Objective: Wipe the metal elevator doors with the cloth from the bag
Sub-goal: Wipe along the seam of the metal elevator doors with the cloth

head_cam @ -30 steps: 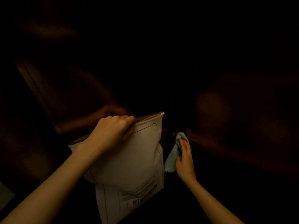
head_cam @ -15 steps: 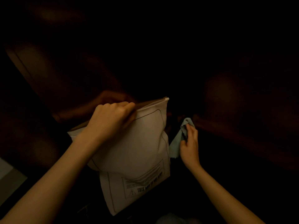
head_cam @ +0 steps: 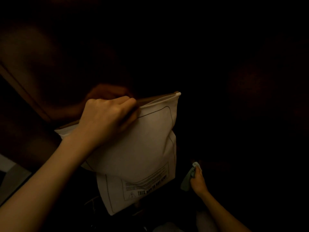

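Below, right hand (head_cam: 198, 180) pinches cloth (head_cam: 188, 180) beside bag (head_cam: 142, 148).

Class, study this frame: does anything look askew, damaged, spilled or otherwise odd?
Nothing looks damaged or spilled. The left hand grips the white bag at its top edge; the right hand holds the cloth. The scene is very dark.

Pale whitish strip (head_cam: 5, 162) is showing at the far left edge, with a dull grey flat patch (head_cam: 15, 183) lying just below it, nearer. Thin pale crossing lines (head_cam: 93, 204) are showing faintly at near centre, too dim to identify. Pale rounded shape (head_cam: 167, 227) is sitting at the near edge, cropped and blurred.
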